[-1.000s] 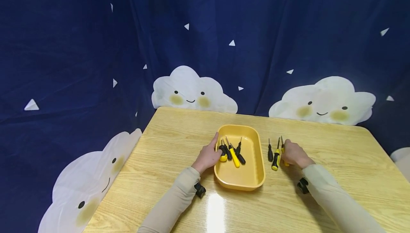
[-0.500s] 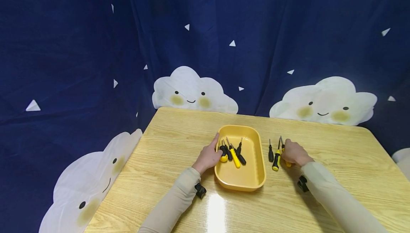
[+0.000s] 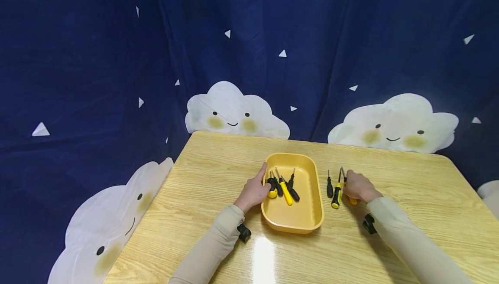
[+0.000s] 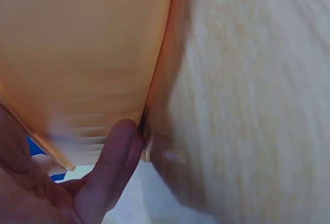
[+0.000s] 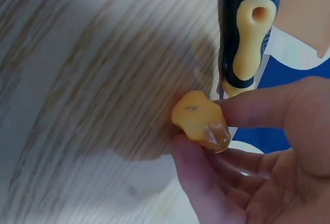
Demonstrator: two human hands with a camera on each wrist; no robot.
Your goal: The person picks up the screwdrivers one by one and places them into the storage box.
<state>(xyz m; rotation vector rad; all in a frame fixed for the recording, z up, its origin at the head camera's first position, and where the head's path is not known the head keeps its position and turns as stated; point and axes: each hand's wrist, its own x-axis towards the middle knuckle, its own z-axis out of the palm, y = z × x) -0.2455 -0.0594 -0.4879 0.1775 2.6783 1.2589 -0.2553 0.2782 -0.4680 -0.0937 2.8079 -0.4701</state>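
Note:
In the head view my left hand (image 3: 252,192) grips the left wall of a yellow-orange plastic tray (image 3: 300,221), thumb over the rim. The left wrist view shows its fingers (image 4: 114,154) against the tray's outer wall. My right hand (image 3: 358,187), right of the tray, pinches a screwdriver by its yellow handle (image 5: 198,118) between thumb and fingers; most of it is hidden in the head view. Beside that hand lie a black-and-yellow screwdriver (image 3: 336,197) and a small black screwdriver (image 3: 329,189). Inside the tray are several screwdrivers, among them one with a yellow handle (image 3: 286,194).
The wooden table (image 3: 218,162) carries the tray and the loose tools. A dark blue curtain (image 3: 249,24) with printed clouds hangs behind and to the left of it. Bare wood shows left of the tray and right of my right hand.
The screwdriver in my right hand has turned slightly, its yellow handle end swinging a little to the right. My left hand and the tray stay where they were.

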